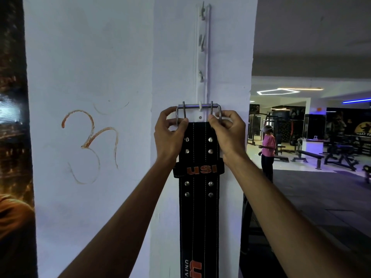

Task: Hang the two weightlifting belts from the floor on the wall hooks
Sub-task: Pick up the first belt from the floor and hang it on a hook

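- Here the black leather weightlifting belt with orange lettering and steel studs (198, 177) has its grey metal double-prong buckle (198, 111) hooked over the lowest white peg (200, 106) of the white vertical hook rail (202, 57) on the pale wall; the strap hangs straight down out of view.
- Judged from this, the first belt is all but hung; only letting go is left.
- The second belt is not in view, so by my reckoning it is not yet hung. Three pegs above stand bare.
- The left hand (170, 135) pinches the buckle's left side where it meets the strap, its grip narrow and closed on the belt.
- The right hand (227, 133) does the same on the right side, thumb pressed on the strap's top edge.
- The belt lies between the two hands, the peg midway above them.
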Demonstrator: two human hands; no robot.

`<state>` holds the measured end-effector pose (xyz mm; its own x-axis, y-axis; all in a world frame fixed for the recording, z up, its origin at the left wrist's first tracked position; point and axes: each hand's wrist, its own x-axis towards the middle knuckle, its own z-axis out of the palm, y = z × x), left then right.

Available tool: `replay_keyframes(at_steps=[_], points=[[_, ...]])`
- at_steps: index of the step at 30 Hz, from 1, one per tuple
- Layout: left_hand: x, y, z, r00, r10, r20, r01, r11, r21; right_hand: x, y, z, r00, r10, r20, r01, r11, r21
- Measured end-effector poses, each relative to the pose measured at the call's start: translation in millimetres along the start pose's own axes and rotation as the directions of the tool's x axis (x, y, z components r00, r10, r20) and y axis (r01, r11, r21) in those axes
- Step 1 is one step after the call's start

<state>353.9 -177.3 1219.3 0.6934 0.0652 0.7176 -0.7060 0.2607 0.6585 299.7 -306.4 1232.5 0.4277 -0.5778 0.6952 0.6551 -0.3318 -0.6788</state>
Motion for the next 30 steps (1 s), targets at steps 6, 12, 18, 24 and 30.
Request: replay_keyframes(at_steps=[6,12,18,24,30], points=[[-6.9,-6.6,-6.7,0.999,0.030,0.021,-0.031,0.999,0.026,-7.4,4.7,-1.1,1.000,-0.015,-0.005,0.016,0.999,0.035],[-4.7,-3.3,-3.1,0.999,0.017,0.042,-0.017,1.000,-0.002,-6.9,5.5,-6.5,0.998,-0.060,-0.029,0.061,0.997,0.046],[-8.6,-5.2,0.1,1.000,0.012,0.015,-0.012,1.000,-0.012,-7.1,4.6,-9.2,0.998,-0.060,-0.013,0.060,0.998,0.016],[-5.0,-4.8,-0.4,1.000,0.005,0.009,-0.005,1.000,0.005,-4.0,0.4,-4.3,0.996,-0.081,-0.034,0.079,0.995,-0.067],[-10.0,-4.0,-0.3,1.000,-0.003,-0.001,0.003,0.999,0.042,-4.2,2.0,-3.6,0.994,-0.091,-0.060,0.083,0.988,-0.130]])
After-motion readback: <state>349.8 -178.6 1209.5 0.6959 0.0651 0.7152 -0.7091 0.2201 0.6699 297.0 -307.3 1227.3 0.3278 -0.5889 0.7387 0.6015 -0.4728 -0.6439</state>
